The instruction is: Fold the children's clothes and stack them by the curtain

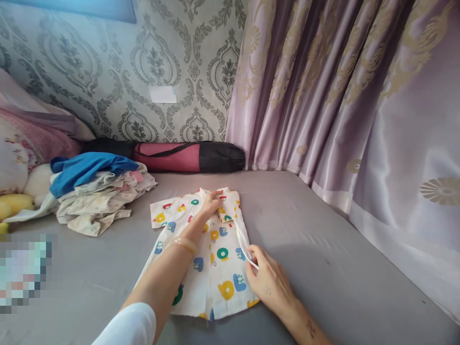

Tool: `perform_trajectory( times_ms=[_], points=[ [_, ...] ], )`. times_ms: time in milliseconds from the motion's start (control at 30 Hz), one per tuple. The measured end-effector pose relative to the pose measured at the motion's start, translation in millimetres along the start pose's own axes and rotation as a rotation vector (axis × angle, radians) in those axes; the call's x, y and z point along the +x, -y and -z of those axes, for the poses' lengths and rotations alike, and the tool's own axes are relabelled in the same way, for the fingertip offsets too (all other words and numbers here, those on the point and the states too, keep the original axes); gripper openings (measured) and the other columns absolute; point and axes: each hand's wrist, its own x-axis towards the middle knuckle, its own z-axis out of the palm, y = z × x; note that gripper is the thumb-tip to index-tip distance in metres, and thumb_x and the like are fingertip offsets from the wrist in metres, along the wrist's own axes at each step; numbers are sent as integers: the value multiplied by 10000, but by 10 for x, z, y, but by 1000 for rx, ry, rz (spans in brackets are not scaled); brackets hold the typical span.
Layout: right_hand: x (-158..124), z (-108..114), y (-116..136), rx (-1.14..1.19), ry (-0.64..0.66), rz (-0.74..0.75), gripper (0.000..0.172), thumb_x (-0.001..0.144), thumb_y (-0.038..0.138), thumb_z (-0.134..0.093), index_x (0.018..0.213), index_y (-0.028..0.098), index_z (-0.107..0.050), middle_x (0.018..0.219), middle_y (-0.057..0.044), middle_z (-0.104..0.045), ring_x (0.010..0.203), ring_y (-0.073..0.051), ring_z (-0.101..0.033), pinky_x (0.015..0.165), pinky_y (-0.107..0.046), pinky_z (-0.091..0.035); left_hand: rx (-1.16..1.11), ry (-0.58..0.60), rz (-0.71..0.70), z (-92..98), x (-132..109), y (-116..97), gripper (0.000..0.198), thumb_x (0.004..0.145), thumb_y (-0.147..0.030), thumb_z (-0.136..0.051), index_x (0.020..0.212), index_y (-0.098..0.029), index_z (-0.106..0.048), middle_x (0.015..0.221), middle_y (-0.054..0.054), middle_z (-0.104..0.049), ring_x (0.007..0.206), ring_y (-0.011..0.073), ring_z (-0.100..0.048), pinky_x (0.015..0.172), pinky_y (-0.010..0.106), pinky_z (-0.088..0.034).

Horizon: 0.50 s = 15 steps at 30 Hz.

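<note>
A small white shirt (pixel 212 268) printed with coloured letters lies flat on the grey bed sheet (pixel 316 268). My left hand (pixel 210 203) reaches to the shirt's collar, fingers pinched on the folded-in right sleeve near the top. At the shirt's right side, my right hand (pixel 268 280) pinches the folded edge of the fabric. The shirt's left sleeve is spread out; its right side is folded inward.
A heap of crumpled clothes (pixel 97 196) with a blue garment on top lies at the left. A red and black rolled bag (pixel 187 157) rests against the patterned wall. Pink curtains (pixel 359 105) hang along the right. Pillows and soft toys (pixel 21 163) sit far left.
</note>
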Motion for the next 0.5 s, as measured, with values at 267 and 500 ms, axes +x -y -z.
perform_trajectory(
  times_ms=[267,500],
  points=[
    [-74,15,66,1,123,185,433,794,41,-399,1156,247,-517,1101,-36,-619,997,-178,-633,782,-253,-472,134,-77,-211,21,-1,148,441,646,-86,-483,1034,-141,-682,752,25,-609,722,161,-579,743,290,-488],
    [-77,18,21,38,178,327,471,785,-27,-333,1096,248,-556,1142,-29,-598,1043,-158,-594,852,-253,-481,349,-150,-368,106,24,127,387,717,-38,-445,1005,-149,-678,1063,109,-627,1044,225,-592,984,367,-443]
  ],
)
